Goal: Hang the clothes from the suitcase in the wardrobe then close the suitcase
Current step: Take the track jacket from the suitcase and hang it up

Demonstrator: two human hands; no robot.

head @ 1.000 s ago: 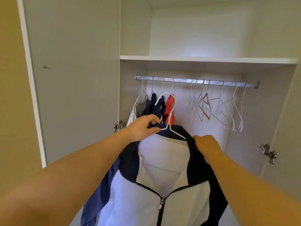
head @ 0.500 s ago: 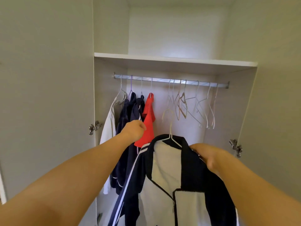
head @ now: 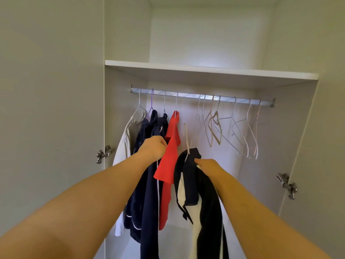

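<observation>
A navy and white jacket (head: 200, 187) hangs on a white hanger (head: 186, 139) held below the metal rail (head: 188, 95). The hanger's hook is off the rail. My right hand (head: 208, 167) grips the jacket at its collar, just under the hanger. My left hand (head: 155, 148) is curled on the front edge of a hanging navy garment (head: 149, 193), beside the red shirt (head: 170, 157). A second navy garment (head: 139, 139) and a white garment (head: 125, 144) hang further left. The suitcase is out of view.
Several bare hangers (head: 240, 131) fill the right half of the rail. A white shelf (head: 205, 69) runs above it. Both wardrobe doors stand open, with hinges at left (head: 104, 153) and right (head: 287, 185). A gap on the rail lies between the red shirt and the bare hangers.
The jacket has turned side-on and moved up and into the wardrobe, right of the red shirt. My left hand has let go of its collar and moved to the hanging navy clothes.
</observation>
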